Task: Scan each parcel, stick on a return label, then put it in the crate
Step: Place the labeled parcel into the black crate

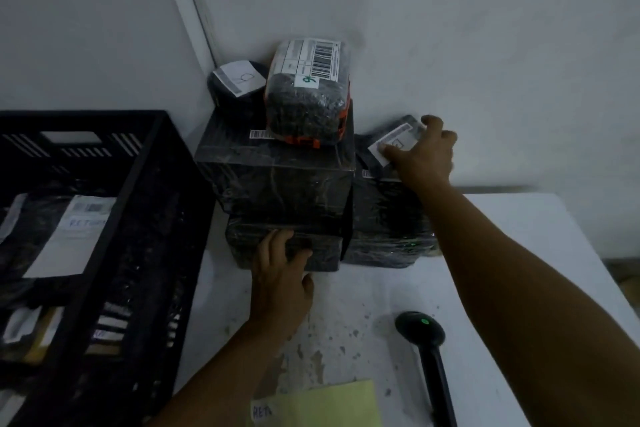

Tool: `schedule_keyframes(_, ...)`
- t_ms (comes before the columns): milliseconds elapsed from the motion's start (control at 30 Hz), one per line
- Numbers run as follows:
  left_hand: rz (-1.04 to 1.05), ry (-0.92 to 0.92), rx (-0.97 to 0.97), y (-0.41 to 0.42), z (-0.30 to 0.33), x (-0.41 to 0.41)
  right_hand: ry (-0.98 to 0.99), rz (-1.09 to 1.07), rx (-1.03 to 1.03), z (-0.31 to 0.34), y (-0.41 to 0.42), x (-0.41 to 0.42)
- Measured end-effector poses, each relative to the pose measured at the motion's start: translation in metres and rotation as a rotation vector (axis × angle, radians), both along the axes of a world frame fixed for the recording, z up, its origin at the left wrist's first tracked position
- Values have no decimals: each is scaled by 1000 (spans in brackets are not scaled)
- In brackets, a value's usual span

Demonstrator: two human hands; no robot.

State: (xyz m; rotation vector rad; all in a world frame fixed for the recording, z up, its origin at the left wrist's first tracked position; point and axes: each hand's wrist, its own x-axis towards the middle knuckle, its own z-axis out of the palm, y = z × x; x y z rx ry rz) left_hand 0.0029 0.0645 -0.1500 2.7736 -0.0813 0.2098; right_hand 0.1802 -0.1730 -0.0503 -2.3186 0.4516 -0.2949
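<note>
A stack of black-wrapped parcels stands against the wall corner. My right hand (424, 152) grips a small flat parcel (398, 137) with a white label, lying on top of the right-hand parcel (384, 218). My left hand (282, 274) rests on the front of the lowest box (322, 250), fingers on its top edge. A big box (277, 173) sits above that, bearing a bubble-wrapped parcel (306, 94) with a barcode label and a round dark parcel (239, 83). The black crate (138, 184) at left holds labelled parcels. The scanner (424, 333) lies on the table.
The yellow-green sheet of return labels (332, 404) lies at the table's near edge. The white table (502, 253) has worn, speckled patches in front of the stack. Walls close in behind and left of the parcels.
</note>
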Motion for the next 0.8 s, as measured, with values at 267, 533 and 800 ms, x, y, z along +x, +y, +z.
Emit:
schedule_keyframes(267, -30, -78, -223, 9, 28, -7, -345, -30, 509, 30, 3, -72)
schedule_keyframes(533, -71, -102, -648, 7, 66, -40, -117, 216, 436, 1, 38, -215)
schedule_keyframes(800, -336, 323, -488, 21, 56, -73, 96, 551, 266, -30, 60, -270)
